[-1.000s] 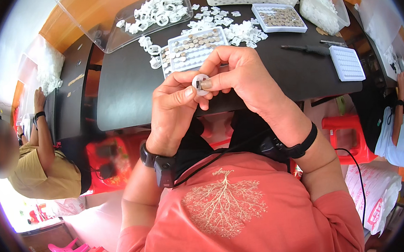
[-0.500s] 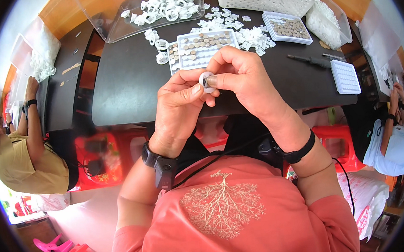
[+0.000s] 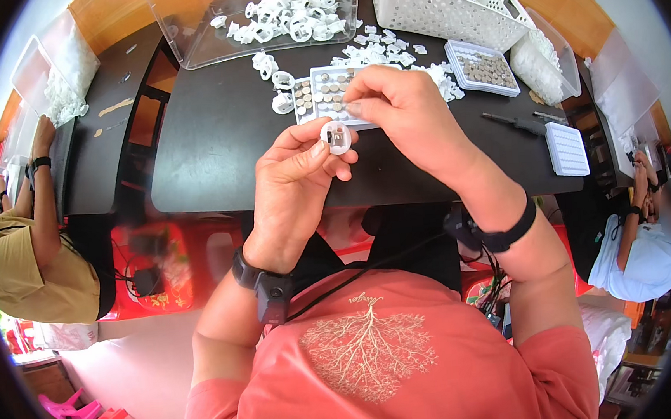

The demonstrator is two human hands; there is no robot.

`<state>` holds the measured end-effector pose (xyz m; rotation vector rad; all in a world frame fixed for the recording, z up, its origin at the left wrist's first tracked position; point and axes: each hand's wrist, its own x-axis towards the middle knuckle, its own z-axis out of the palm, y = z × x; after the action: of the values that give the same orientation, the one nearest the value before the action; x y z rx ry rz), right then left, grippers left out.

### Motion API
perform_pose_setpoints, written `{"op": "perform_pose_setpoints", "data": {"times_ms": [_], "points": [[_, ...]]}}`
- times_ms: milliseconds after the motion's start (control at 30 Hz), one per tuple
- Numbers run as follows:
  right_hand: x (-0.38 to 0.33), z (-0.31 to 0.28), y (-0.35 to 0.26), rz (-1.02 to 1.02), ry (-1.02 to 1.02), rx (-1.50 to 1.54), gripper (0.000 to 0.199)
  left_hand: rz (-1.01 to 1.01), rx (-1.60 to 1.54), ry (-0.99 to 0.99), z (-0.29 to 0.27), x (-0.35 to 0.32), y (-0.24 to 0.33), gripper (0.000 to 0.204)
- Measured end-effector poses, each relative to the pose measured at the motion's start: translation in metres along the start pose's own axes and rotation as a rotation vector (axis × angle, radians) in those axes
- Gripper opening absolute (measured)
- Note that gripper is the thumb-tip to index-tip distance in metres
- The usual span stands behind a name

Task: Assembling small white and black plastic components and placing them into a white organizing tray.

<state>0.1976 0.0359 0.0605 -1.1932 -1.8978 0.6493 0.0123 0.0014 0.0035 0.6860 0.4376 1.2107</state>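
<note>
My left hand (image 3: 290, 174) pinches a small round white plastic housing (image 3: 336, 138) between thumb and fingers. Its open face is turned up, showing a dark slot and small metal parts inside. To the right of it and slightly higher, my right hand (image 3: 415, 118) has thumb and forefinger pressed together over the near part of a white tray (image 3: 314, 77). Whatever lies between those fingertips is too small to make out. Round silvery discs (image 3: 332, 87), like button cells, sit in the tray's pockets, and my right hand covers part of it.
Behind are a clear bin (image 3: 193, 58) of white round housings, loose small white parts (image 3: 375, 51) and a perforated white basket (image 3: 431, 20). At right lie stacked disc trays (image 3: 484, 71), a dark pen-like tool (image 3: 512, 122) and a white tray (image 3: 567, 149). People sit at both sides.
My right hand has left the housing and moved up to the disc tray. The left hand keeps the housing, whose inside now shows. The view has shifted slightly.
</note>
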Motion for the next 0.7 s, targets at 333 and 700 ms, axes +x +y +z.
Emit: {"op": "perform_pose_setpoints", "data": {"times_ms": [333,700], "points": [[0.022,0.016,0.021,-0.300,-0.070,-0.627,0.010,-0.016,-0.141,-0.051,-0.008,0.000,0.000,0.030],[0.022,0.017,0.019,-0.331,-0.099,-0.647,0.011,0.001,-0.124,-0.038,-0.005,0.000,-0.002,0.025]]}}
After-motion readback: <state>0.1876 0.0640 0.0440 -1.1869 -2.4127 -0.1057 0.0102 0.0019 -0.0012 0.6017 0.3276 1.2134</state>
